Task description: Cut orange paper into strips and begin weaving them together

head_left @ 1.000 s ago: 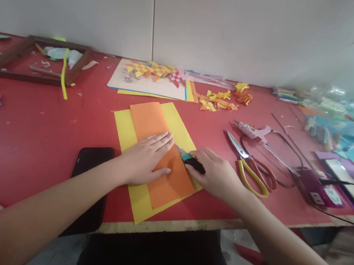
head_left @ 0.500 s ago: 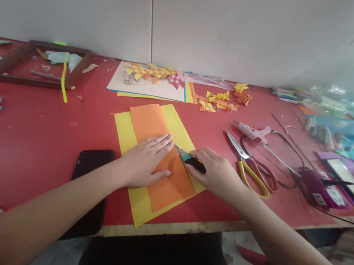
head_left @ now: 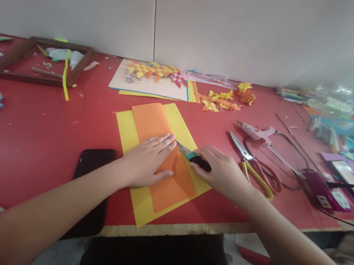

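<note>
A folded orange paper lies at a slant on a larger yellow sheet. My left hand rests flat on the orange paper, its fingers stretched out and the thumb apart. In my right hand is a craft knife with a dark handle and a teal part. Its blade points up and left, at the right edge of the orange paper beside my left fingertips. The palm side of my right hand is hidden.
A black phone lies left of the sheets. Scissors, a pink glue gun and its cable are on the right. Behind stand woven paper pieces, yellow and orange scraps and a wooden frame.
The whole view has shifted slightly, so the table things appear a little further right. The knife blade shows slightly more beside the orange paper. Both hands keep their holds.
</note>
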The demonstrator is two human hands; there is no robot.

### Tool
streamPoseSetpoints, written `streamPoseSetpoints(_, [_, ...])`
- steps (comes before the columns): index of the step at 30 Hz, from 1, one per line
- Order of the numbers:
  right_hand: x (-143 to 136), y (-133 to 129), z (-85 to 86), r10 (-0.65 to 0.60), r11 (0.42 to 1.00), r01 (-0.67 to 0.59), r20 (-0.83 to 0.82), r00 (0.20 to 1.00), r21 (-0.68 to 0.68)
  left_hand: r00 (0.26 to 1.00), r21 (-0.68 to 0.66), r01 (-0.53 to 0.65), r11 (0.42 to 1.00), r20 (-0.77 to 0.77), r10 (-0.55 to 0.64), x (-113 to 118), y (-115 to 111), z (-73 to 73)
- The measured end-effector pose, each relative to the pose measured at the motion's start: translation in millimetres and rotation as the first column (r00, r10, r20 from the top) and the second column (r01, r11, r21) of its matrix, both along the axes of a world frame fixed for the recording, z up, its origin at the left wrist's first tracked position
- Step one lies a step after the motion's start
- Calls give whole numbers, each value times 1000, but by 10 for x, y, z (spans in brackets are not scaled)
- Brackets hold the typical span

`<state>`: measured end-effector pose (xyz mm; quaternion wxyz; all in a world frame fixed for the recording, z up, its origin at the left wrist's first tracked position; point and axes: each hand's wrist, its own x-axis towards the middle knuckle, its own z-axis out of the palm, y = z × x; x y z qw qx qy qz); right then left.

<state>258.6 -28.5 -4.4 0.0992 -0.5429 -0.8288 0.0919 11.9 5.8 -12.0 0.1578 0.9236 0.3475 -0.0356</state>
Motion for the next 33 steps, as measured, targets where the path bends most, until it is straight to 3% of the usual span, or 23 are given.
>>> streamPoseSetpoints(13, [-83, 248, -8, 34, 999, -34, -24, 999, -12, 998, -31, -54, 998, -18, 53, 18, -11, 47])
streamPoseSetpoints(20, [-51, 222, -7, 18, 1000, -18, -9, 1000, -3, 990, -14, -131, 991, -59, 130, 9, -6, 14])
streamPoseSetpoints(33, [-98, 288, 12, 1, 1000, -1, 12, 1000, -20, 990, -15, -129, 992, -60, 128, 5, 8, 23])
